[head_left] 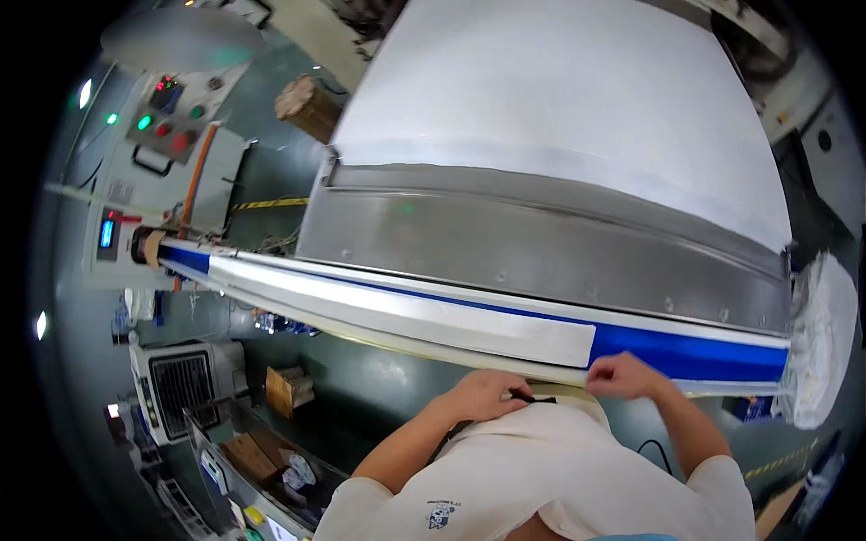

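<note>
A long white strip [451, 326] lies along a narrow blue belt [690, 353] that crosses in front of me. Close to the strip's right end is my right hand [622, 374], fingers curled together at the belt's near edge. Whatever they may pinch is hidden. My left hand [492, 395] rests at my waist, its fingers bent beside a small black item [534, 398] whose kind does not show. Beyond the belt, a wide white sheet [559, 99] comes down to a grey metal plate [541, 239].
At the left stands a control box [171, 117] with lit buttons. Below it are a white air cooler [185, 383] and an open bin [203, 433] holding cardboard. Bunched white material [821, 343] hangs at the belt's right end. A wooden block [289, 389] sits on the floor.
</note>
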Demonstrator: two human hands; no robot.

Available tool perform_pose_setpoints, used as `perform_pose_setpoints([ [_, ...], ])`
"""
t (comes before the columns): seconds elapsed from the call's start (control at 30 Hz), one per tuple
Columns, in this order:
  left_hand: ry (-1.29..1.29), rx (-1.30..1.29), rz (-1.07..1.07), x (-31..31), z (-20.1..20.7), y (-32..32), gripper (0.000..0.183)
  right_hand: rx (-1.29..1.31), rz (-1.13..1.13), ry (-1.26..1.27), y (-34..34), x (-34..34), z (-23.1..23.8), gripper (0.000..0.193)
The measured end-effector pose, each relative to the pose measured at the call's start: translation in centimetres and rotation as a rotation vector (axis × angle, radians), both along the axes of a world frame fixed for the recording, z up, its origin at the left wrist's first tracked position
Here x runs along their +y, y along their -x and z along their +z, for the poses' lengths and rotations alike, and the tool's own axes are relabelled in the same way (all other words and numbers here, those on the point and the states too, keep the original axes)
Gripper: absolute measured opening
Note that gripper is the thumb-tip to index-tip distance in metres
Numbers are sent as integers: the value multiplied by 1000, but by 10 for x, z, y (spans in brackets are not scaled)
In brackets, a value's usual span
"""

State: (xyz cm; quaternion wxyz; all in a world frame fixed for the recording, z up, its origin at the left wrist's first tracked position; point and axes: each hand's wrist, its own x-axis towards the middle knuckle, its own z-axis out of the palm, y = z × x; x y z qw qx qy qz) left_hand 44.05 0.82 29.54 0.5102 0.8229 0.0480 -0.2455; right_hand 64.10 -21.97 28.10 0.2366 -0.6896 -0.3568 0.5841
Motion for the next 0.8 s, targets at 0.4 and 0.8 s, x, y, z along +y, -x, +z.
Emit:
perform_pose_setpoints([
  [0.4,183,133,225,-18,-16,147,32,13,553,-344,135,63,-16,15],
  [0.8,-77,-51,75,-37,-24,216,32,-313,1050,-282,212,82,-8,28],
])
